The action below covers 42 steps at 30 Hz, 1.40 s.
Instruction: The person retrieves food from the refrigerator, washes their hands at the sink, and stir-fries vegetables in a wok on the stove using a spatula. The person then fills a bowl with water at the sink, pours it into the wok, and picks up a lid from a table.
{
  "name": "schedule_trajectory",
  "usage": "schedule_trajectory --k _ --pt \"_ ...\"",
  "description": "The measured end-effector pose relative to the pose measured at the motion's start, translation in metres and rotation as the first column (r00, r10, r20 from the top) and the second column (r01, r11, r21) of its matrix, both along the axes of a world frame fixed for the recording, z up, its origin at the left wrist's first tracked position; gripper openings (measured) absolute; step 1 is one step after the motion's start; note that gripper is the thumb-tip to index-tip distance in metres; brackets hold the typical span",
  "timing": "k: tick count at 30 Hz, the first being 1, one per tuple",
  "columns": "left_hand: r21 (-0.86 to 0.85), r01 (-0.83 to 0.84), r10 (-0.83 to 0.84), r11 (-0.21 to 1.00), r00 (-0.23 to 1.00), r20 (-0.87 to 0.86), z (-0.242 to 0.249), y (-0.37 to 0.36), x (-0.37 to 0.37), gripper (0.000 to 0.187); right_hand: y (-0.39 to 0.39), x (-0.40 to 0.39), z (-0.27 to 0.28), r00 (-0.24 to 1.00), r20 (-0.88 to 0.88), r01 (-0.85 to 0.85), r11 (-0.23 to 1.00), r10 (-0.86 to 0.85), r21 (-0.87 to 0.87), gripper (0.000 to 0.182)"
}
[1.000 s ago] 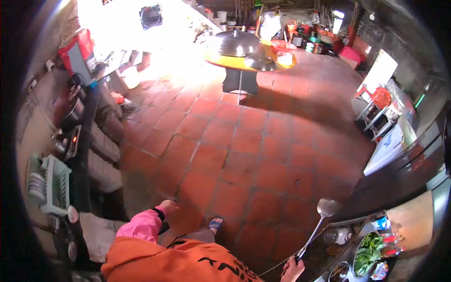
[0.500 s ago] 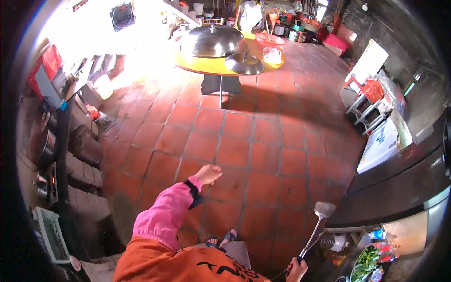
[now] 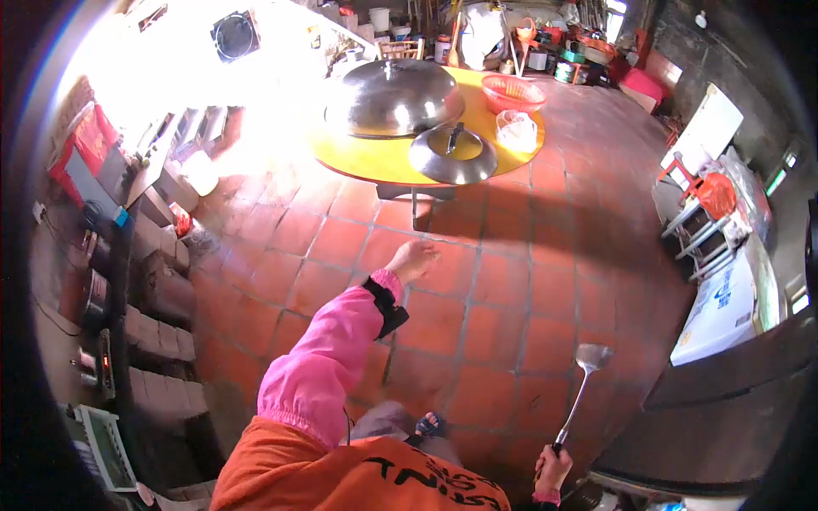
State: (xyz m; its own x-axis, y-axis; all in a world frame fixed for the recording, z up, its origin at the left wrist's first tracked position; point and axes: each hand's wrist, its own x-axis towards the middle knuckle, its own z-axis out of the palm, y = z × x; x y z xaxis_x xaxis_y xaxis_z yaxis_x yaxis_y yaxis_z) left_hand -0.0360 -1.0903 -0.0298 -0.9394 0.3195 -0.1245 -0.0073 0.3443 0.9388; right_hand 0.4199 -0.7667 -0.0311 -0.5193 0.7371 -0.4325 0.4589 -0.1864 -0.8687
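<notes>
My left hand (image 3: 413, 261) reaches forward over the tiled floor, with its fingers loosely extended and nothing in them. In my right hand (image 3: 552, 469), low at the right, is the dark handle of a metal spatula (image 3: 582, 385), its flat blade pointing forward and up. Ahead of my left hand stands a round yellow table (image 3: 351, 157). A large domed metal lid (image 3: 396, 92) lies on it, with a smaller lid (image 3: 423, 160) with a dark knob near the front edge. Neither hand touches the table.
A red plastic basket (image 3: 513, 92) and a white plastic bag (image 3: 517, 132) sit on the table's right side. Along the left run concrete blocks (image 3: 162, 332) and a counter. At right are a stool (image 3: 703, 226), a white box (image 3: 720, 307) and a dark surface (image 3: 716, 417).
The table and lids appear nearer and lower as I step forward. My left hand has swung forward, its fingers loosening. The spatula stays in my right hand.
</notes>
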Motion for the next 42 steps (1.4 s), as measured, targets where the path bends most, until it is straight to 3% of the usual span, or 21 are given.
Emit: schedule_trajectory --k 3,5,6,9,11,12,13,15,17,18,19,21,22,27,32,33,34,37,38,39,42 --pt "-0.019 -0.145 0.146 0.989 0.988 0.049 0.022 0.011 -0.061 0.021 0.015 -0.055 0.009 1.0 -0.008 -0.028 0.999 0.029 0.041 0.016" --pt "-0.175 -0.131 0.017 0.976 0.846 -0.533 0.014 0.016 -0.118 0.021 0.021 -0.082 0.006 1.0 0.006 -0.018 0.996 0.017 0.089 0.017" --pt "-0.121 -0.18 0.153 0.976 0.967 -0.204 0.024 0.023 -0.14 0.022 0.024 -0.095 0.004 1.0 0.025 -0.015 0.991 0.012 0.13 0.018" --pt "-0.187 -0.255 0.119 0.949 0.835 -0.537 0.009 0.037 -0.241 0.024 0.019 -0.131 0.016 0.99 0.132 0.03 0.99 -0.048 0.138 0.022" --pt "-0.005 -0.209 0.17 0.978 0.809 -0.563 -0.013 0.049 -0.308 0.023 -0.001 -0.165 0.054 0.985 0.146 0.074 0.993 -0.087 0.095 0.019" --pt "0.101 -0.289 0.306 0.952 0.881 -0.36 -0.019 0.057 -0.339 0.027 -0.003 -0.171 0.051 0.979 0.163 0.106 0.988 -0.123 0.11 0.019" --pt "0.263 -0.332 0.418 0.906 0.8 -0.43 -0.03 0.071 -0.364 0.038 -0.004 -0.181 0.051 0.971 0.176 0.14 0.982 -0.161 0.127 0.018" --pt "-0.386 -0.479 0.234 0.788 0.813 -0.532 0.035 0.076 -0.369 0.041 -0.013 -0.203 0.062 0.943 0.22 0.223 0.965 -0.249 0.135 0.017" --pt "-0.196 -0.529 0.381 0.826 0.779 -0.498 -0.007 0.083 -0.425 0.043 -0.015 -0.207 0.055 0.942 0.166 0.278 0.956 -0.29 0.091 0.016" --pt "-0.222 -0.435 0.346 0.873 0.871 -0.348 -0.011 0.085 -0.441 0.042 -0.017 -0.216 0.062 0.931 0.178 0.309 0.947 -0.319 0.082 0.016" --pt "-0.136 -0.415 0.328 0.899 0.848 -0.417 -0.031 0.084 -0.454 0.044 -0.019 -0.228 0.074 0.93 0.214 0.29 0.954 -0.299 0.074 0.017" --pt "0.349 -0.368 0.37 0.862 0.927 0.062 -0.079 0.068 -0.493 0.032 -0.013 -0.221 0.053 0.92 0.229 0.308 0.948 -0.318 0.079 0.021" --pt "0.272 -0.401 0.235 0.875 0.843 0.485 -0.034 0.064 -0.475 0.036 -0.013 -0.204 0.028 0.905 0.216 0.352 0.931 -0.365 0.099 0.026" --pt "0.198 -0.231 0.195 0.953 0.963 0.184 -0.023 0.078 -0.454 0.017 -0.036 -0.162 0.017 0.842 0.268 0.474 0.879 -0.469 0.05 0.019" --pt "-0.139 0.16 -0.183 0.977 0.968 -0.17 0.03 0.107 -0.326 0.038 -0.082 -0.092 0.029 0.776 0.248 0.58 0.811 -0.58 0.082 0.03" --pt "-0.188 0.102 -0.089 0.977 0.993 0.073 0.056 0.127 -0.285 0.041 -0.089 -0.074 0.024 0.781 0.233 0.572 0.813 -0.579 0.105 0.031" --pt "-0.329 0.186 -0.304 0.926 0.883 -0.358 0.031 0.136 -0.273 0.037 -0.099 -0.051 0.012 0.764 0.199 0.606 0.788 -0.614 0.105 0.033" --pt "-0.404 0.448 -0.599 0.797 0.504 -0.622 0.005 0.179 -0.214 0.029 -0.122 0.003 -0.003 0.685 0.182 0.712 0.701 -0.705 0.04 0.029" --pt "-0.246 0.537 -0.59 0.807 0.753 -0.292 0.009 0.2 -0.173 0.031 -0.133 0.026 -0.005 0.662 0.169 0.737 0.676 -0.73 0.032 0.029" --pt "-0.082 0.552 -0.542 0.829 0.832 0.118 0.038 0.227 -0.103 0.038 -0.145 0.05 0.001 0.62 0.136 0.768 0.633 -0.773 0.098 0.027" --pt "0.065 0.657 -0.641 0.751 0.702 0.31 0.041 0.284 0.025 0.017 -0.188 0.114 0.013 0.507 0.04 0.843 0.505 -0.861 0.186 0.022"
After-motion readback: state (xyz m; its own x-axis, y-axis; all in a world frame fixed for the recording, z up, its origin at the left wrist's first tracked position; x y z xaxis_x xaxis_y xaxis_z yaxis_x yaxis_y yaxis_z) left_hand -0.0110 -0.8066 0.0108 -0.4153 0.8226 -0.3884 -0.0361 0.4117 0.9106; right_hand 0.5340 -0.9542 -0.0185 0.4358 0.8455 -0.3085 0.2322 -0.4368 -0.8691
